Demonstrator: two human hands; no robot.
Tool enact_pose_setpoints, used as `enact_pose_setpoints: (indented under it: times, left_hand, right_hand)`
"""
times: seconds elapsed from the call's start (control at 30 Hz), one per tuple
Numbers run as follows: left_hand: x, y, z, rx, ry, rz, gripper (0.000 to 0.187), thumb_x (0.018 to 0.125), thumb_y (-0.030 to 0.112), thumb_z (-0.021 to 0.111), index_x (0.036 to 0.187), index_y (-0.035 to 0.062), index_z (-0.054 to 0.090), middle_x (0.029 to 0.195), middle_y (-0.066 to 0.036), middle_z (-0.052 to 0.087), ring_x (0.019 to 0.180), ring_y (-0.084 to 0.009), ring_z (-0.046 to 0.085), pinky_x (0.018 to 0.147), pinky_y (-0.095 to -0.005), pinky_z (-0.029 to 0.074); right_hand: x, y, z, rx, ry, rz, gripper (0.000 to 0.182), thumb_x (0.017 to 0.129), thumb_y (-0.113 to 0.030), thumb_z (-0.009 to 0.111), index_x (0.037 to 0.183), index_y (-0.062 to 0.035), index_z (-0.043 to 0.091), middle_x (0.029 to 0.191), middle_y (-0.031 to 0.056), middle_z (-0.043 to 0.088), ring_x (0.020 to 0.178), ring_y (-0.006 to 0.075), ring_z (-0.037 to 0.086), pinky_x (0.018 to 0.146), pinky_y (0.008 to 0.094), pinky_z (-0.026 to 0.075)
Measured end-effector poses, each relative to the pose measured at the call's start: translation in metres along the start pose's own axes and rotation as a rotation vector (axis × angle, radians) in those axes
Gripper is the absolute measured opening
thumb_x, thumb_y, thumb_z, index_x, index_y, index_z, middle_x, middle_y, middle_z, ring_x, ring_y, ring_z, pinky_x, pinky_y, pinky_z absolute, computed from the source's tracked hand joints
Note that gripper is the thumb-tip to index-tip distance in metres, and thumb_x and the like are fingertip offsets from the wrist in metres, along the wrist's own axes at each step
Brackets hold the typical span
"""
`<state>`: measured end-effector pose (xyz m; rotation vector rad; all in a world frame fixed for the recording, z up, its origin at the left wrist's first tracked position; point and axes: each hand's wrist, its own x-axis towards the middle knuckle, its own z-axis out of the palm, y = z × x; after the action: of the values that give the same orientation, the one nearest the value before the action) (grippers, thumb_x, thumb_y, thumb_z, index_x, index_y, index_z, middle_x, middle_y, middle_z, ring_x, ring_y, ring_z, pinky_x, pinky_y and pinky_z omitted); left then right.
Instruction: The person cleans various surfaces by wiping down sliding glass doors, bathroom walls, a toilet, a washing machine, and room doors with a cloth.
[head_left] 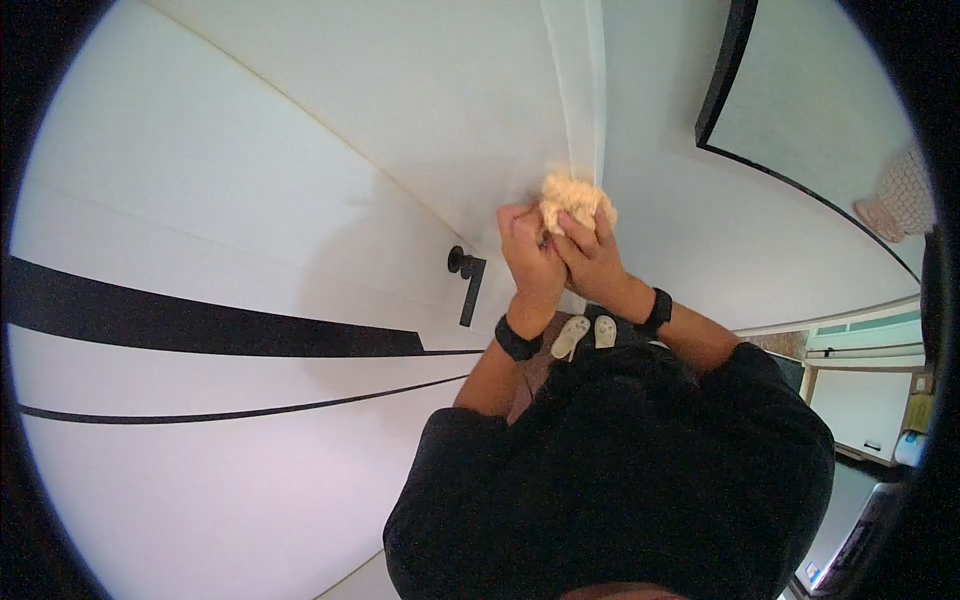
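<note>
A crumpled pale-yellow cloth (580, 200) is bunched up in front of me, overlapping the white vertical trim (585, 110). My left hand (530, 252) is closed on the cloth's left side, its fingers curled. From the right, my right hand (594, 258) grips the cloth's lower part with its fingers bent over it. The two hands meet just below the cloth, and a dark band circles each wrist. Left of my hands, a black lever handle (472, 290) sits on a white door (250, 180).
Black stripes (200, 315) cross the door's lower left. A black-framed mirror (800, 110) hangs on the right wall, with a textured light object (905, 195) at its edge. A white cabinet (860, 405) stands at far right. My light shoes (570, 337) show below my hands.
</note>
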<state>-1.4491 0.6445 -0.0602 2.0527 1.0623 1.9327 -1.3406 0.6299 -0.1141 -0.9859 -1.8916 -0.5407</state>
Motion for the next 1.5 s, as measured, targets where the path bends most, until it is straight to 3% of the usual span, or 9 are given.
enact_pose_setpoints:
  times: [0.13,0.23,0.47,0.7,0.83,0.93,1.17,1.3,1.5]
  left_hand:
    - [-0.038,-0.024,0.004,-0.049,-0.113,-0.130,0.016,0.084,0.000,0.062,0.097,0.0004,0.054,0.094,-0.014,0.055,0.082,-0.0331,0.056,0.069,-0.0418,0.047]
    - [-0.026,-0.030,-0.002,0.013,-0.120,-0.132,0.020,0.091,0.019,0.064,0.098,0.0029,0.056,0.100,-0.011,0.053,0.089,-0.0256,0.054,0.076,-0.0354,0.046]
    - [0.071,-0.024,-0.045,-0.029,0.220,-0.236,0.020,0.093,0.014,0.060,0.097,-0.0008,0.049,0.090,-0.012,0.051,0.083,-0.0222,0.052,0.075,-0.0345,0.045]
    - [0.050,-0.063,-0.072,0.267,0.048,-0.271,0.008,0.093,0.006,0.054,0.091,0.0013,0.048,0.086,-0.006,0.051,0.081,-0.0160,0.049,0.069,-0.0328,0.044]
    - [-0.021,-0.095,-0.054,0.285,-0.081,-0.396,0.011,0.090,0.007,0.055,0.093,-0.0009,0.049,0.089,-0.018,0.052,0.084,-0.0358,0.053,0.073,-0.0432,0.043]
    - [-0.061,-0.081,-0.047,0.376,-0.292,-0.524,0.012,0.090,0.007,0.055,0.096,-0.0008,0.048,0.092,-0.021,0.054,0.089,-0.0400,0.055,0.075,-0.0454,0.044]
    - [-0.159,-0.021,-0.007,0.153,-0.293,-0.733,0.020,0.092,0.015,0.056,0.102,-0.0014,0.050,0.096,-0.025,0.058,0.088,-0.0454,0.057,0.074,-0.0477,0.046]
    - [-0.189,0.034,-0.018,0.200,-0.333,-0.938,0.027,0.092,0.022,0.062,0.104,-0.0019,0.056,0.099,-0.021,0.061,0.088,-0.0356,0.063,0.075,-0.0423,0.051]
    - [-0.203,0.113,-0.072,0.274,-0.175,-0.903,0.036,0.086,0.019,0.072,0.116,0.0021,0.060,0.105,-0.014,0.064,0.088,-0.0252,0.066,0.075,-0.0343,0.053]
  right_hand:
    - [-0.043,0.000,0.017,-0.008,-0.120,0.017,0.042,0.073,-0.018,0.073,0.113,-0.0077,0.064,0.146,0.0021,0.041,0.138,0.0387,0.024,0.112,0.0485,0.031]
    - [-0.026,-0.003,0.020,0.037,-0.042,0.031,0.045,0.075,-0.017,0.071,0.118,-0.0064,0.062,0.146,0.0010,0.041,0.138,0.0361,0.026,0.111,0.0484,0.033]
    - [0.124,-0.029,0.024,0.191,0.067,-0.090,0.056,0.076,-0.014,0.070,0.129,-0.0053,0.055,0.149,0.0006,0.038,0.138,0.0294,0.032,0.111,0.0463,0.036]
    - [0.105,-0.050,0.051,0.308,-0.074,-0.018,0.053,0.082,-0.015,0.064,0.133,-0.0081,0.051,0.146,-0.0008,0.039,0.141,0.0257,0.028,0.114,0.0443,0.033]
    - [0.037,-0.044,0.069,0.339,-0.393,0.090,0.055,0.082,-0.009,0.062,0.134,-0.0035,0.048,0.145,0.0062,0.040,0.142,0.0294,0.027,0.114,0.0453,0.032]
    - [-0.011,-0.041,0.059,0.411,-0.481,0.157,0.059,0.080,-0.005,0.062,0.136,-0.0006,0.045,0.147,0.0101,0.037,0.142,0.0341,0.025,0.115,0.0469,0.029]
    - [-0.086,-0.019,-0.020,0.649,-0.581,0.268,0.076,0.074,-0.003,0.071,0.143,-0.0026,0.039,0.150,0.0154,0.033,0.142,0.0395,0.024,0.115,0.0476,0.025]
    - [-0.133,-0.011,-0.038,0.862,-0.714,0.306,0.079,0.078,-0.003,0.073,0.147,-0.0045,0.035,0.147,0.0214,0.035,0.138,0.0385,0.031,0.112,0.0443,0.030]
    - [-0.129,-0.058,-0.060,1.287,-0.874,0.389,0.078,0.081,-0.008,0.072,0.147,-0.0024,0.032,0.143,0.0204,0.042,0.130,0.0324,0.044,0.107,0.0400,0.038]
